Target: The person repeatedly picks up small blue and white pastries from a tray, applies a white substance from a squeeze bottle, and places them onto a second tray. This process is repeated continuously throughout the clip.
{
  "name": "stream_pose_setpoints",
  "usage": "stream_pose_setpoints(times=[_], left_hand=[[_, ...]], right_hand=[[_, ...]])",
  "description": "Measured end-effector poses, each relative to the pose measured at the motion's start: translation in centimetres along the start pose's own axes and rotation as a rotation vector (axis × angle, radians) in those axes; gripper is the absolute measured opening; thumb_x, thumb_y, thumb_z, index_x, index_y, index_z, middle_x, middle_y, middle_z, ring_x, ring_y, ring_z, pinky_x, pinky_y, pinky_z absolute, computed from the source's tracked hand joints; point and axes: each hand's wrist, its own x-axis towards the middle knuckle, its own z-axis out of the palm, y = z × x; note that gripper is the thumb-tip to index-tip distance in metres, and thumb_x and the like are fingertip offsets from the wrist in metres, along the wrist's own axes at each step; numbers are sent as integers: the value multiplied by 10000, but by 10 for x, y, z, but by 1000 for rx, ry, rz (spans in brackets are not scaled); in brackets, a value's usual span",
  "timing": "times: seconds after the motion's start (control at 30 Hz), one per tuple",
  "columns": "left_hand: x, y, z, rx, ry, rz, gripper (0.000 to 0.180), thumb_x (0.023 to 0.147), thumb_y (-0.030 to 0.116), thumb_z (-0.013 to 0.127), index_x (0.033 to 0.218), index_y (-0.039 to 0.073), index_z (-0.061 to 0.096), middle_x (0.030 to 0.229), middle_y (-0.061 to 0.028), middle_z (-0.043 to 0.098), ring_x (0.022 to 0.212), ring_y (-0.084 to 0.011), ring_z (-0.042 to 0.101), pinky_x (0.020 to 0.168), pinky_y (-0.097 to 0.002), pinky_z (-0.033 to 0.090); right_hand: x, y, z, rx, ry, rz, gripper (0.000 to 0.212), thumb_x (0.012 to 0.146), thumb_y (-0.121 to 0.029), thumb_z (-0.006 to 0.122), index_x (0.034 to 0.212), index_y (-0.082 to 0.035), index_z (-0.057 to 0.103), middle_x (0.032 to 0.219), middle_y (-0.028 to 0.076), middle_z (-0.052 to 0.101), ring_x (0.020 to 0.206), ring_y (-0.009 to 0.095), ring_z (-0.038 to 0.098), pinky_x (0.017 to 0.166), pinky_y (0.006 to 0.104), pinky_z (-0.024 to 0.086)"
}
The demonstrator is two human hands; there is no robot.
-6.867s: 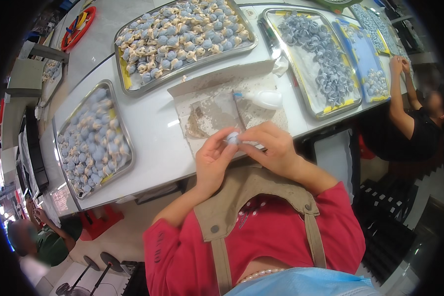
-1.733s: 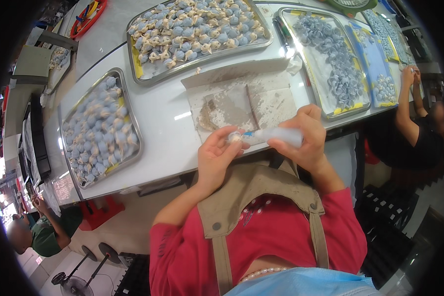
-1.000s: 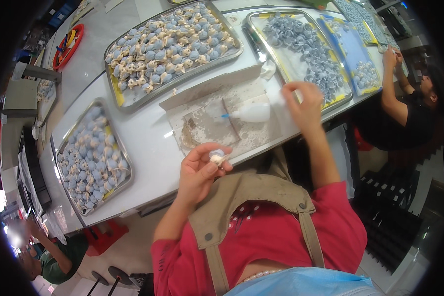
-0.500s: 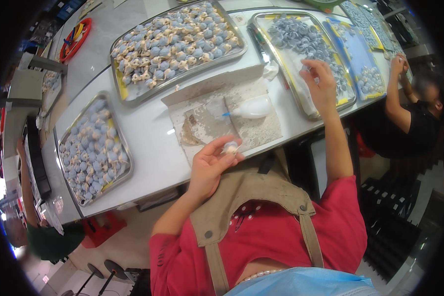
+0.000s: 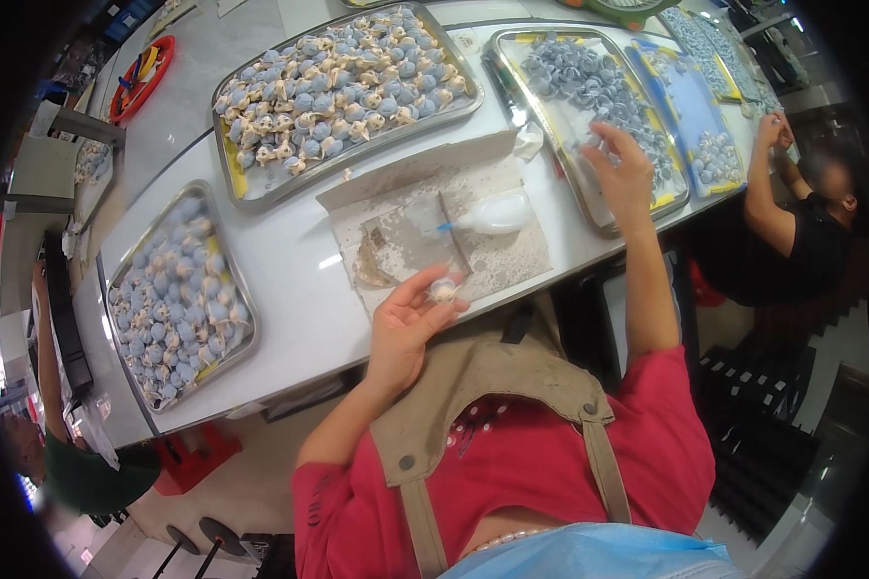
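My left hand (image 5: 406, 323) is at the table's front edge, thumb and fingers closed on a small cream-and-blue figurine (image 5: 443, 289). Above the right-hand metal tray (image 5: 608, 230), my right hand (image 5: 625, 179) is raised with thumb and forefinger curled toward each other. Whatever is between those fingertips is too small to make out. Loose grey-blue curled pieces (image 5: 570, 72) fill much of that tray. In front of me an open, stained cardboard sheet (image 5: 512, 265) bears a white squeeze bottle (image 5: 500, 212) lying on its side, its blue tip pointing left.
A large tray (image 5: 251, 201) heaped with blue-and-cream figurines is at the back; a smaller tray (image 5: 254, 333) of them lies left. Beyond the right tray are a blue tray (image 5: 681, 92) and a co-worker (image 5: 801, 203). A red basket (image 5: 145, 77) sits far left, another person (image 5: 92, 473) below it.
My right hand has shifted slightly down and left, still above the tray of grey-blue pieces. My left hand keeps the figurine, tilted a little differently. The view has shifted slightly.
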Motion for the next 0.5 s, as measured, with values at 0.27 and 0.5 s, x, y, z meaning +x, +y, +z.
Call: stream_pose_setpoints(times=[0.27,0.5], left_hand=[[1,-2,5,37,-4,27,460,824,-38,582,1266,-21,454,1213,-160,541,967,-176,599,821,-241,492],[2,-2,5,65,-65,96,497,841,-40,593,1305,-13,417,1245,-100,511,1048,-163,554,907,-280,449]], right_hand=[[-10,-11,-1,468,-145,137,284,764,-13,661,1046,-45,636,942,81,635,815,150,608,715,256,481],[-72,-120,0,698,-549,-254,280,718,15,703,984,-45,641,933,80,637,781,205,623,695,278,503]])
